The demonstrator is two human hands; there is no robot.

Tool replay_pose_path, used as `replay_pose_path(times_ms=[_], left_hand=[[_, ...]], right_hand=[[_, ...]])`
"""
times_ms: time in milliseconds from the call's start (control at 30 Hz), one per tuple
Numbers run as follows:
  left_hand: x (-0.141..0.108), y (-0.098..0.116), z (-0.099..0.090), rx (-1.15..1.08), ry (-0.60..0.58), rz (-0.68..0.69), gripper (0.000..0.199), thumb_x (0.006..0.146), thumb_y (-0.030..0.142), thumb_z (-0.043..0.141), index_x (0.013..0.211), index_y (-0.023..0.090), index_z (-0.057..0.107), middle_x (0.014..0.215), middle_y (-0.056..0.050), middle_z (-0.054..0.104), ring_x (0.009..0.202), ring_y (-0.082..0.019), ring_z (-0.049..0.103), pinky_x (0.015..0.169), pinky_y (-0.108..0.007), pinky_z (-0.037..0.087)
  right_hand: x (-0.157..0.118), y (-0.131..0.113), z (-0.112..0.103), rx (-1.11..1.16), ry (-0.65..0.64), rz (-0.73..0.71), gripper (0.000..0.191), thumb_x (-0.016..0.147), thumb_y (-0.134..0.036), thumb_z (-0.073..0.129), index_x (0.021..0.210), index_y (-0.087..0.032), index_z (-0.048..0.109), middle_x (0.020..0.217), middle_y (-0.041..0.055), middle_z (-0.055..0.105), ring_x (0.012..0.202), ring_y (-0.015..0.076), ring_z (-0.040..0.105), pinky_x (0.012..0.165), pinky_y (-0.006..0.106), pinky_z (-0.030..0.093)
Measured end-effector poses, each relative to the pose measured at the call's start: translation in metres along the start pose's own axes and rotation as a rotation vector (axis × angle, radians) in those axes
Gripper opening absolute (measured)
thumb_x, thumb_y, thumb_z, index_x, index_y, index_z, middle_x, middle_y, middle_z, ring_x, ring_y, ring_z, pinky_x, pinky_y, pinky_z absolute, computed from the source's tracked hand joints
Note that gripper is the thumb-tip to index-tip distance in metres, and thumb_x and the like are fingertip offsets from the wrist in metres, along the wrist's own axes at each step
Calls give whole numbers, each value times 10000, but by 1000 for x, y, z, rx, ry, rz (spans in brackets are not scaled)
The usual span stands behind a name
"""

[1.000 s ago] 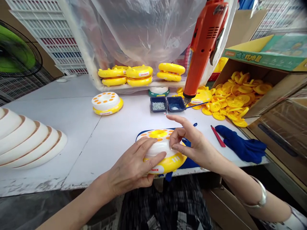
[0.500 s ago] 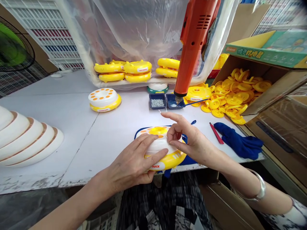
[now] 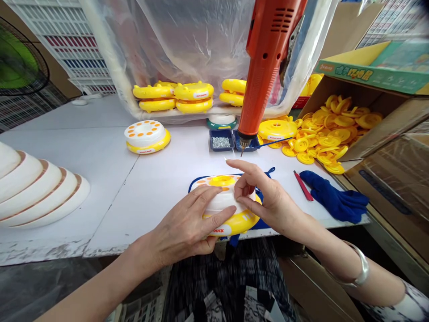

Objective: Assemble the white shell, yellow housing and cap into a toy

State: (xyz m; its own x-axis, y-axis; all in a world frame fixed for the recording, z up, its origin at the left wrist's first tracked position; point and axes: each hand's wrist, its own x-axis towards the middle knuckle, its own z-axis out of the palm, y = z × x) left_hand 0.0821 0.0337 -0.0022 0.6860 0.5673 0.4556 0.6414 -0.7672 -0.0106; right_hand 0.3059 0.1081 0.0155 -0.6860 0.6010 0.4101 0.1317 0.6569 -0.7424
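Observation:
A round toy (image 3: 217, 204) with a yellow base, a white drum and orange dots on top sits at the table's front edge, on a blue cloth (image 3: 264, 223). A yellow ring-shaped disc (image 3: 221, 180) lies on its top. My left hand (image 3: 189, 219) grips the toy's left side, fingers over the drum and thumb across the front. At the drum's right side my right hand (image 3: 256, 190) is pinched, thumb and curled fingers against the white wall, index finger stretched out. Whatever may be between those fingertips is hidden. An orange electric screwdriver (image 3: 259, 80) hangs above, its bit pointing down.
Two blue trays stand behind, one with small screws (image 3: 221, 142). Yellow discs (image 3: 321, 138) spill from a carton at right. A blue glove (image 3: 331, 194) and red cutter (image 3: 303, 185) lie nearby. At left are another toy (image 3: 147, 136) and stacked white domes (image 3: 43, 192).
The hanging screwdriver has swung slightly left in view, its bit now showing in front of the tray. Both hands keep almost the same pose on the toy.

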Motion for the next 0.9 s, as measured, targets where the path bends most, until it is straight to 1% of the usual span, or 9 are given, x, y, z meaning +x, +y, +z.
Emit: replay_pose_path(times_ms=[167,333,433,500,567,633,700,767,900], left_hand=[[-1,0,2,3,-2,-5,601,729,78,589,1321,140,512,1387,-230,376,1338,-369,380,1031,-599,444],[-1,4,1,7,2,-3,596,720,53,570,1309,133,520,1387,-232,378,1351,-367,367,1045,-602,433],[0,5,0,13,14,10,573,727,45,560,1293,126,527,1379,-234,387,1346,-361,377,1034,-595,447],[0,5,0,18,20,12,560,733,50,561,1287,126,531,1367,-234,397,1336,-361,390,1023,-592,457],[-1,5,0,23,30,4,558,732,57,568,1285,128,535,1358,-235,403,1325,-370,400,1008,-594,469],[-2,4,2,23,36,-5,566,723,59,574,1283,130,539,1358,-236,402,1318,-381,407,991,-594,481],[-3,3,3,22,32,-13,581,714,55,578,1288,132,537,1368,-237,396,1314,-391,412,987,-601,483],[-4,2,3,20,25,-11,600,711,53,581,1304,134,527,1383,-240,388,1316,-398,413,993,-615,474],[-4,1,3,6,25,-18,625,707,37,582,1321,136,513,1397,-239,388,1309,-391,425,1007,-624,462]], right_hand=[[-2,-5,1,-151,-2,-67,629,926,-35,495,1476,-285,319,882,-19,555,812,141,548,805,298,464],[-5,-8,1,-263,-36,-92,561,971,-92,467,1483,-263,318,941,10,588,836,157,561,810,316,456],[-6,-5,1,-184,-49,-66,626,942,-59,482,1495,-292,303,1043,17,599,802,141,549,837,317,460],[-7,-2,-1,-43,-56,-12,677,918,-40,506,1498,-316,291,1098,11,598,762,129,534,819,307,472],[-7,3,-3,122,2,34,683,912,-40,522,1491,-321,293,1100,7,603,754,130,527,794,300,480],[-7,6,-4,209,113,46,659,910,-47,541,1472,-312,322,1109,14,605,839,147,549,841,315,475],[-8,9,-2,215,184,29,650,900,-57,573,1458,-303,349,1132,25,599,987,172,564,950,349,444],[-7,11,4,209,177,17,673,882,-88,628,1457,-302,353,1140,32,593,1091,197,554,1035,387,401],[0,16,18,217,163,62,675,875,-160,667,1455,-299,349,1055,30,605,1009,212,568,985,412,426]])
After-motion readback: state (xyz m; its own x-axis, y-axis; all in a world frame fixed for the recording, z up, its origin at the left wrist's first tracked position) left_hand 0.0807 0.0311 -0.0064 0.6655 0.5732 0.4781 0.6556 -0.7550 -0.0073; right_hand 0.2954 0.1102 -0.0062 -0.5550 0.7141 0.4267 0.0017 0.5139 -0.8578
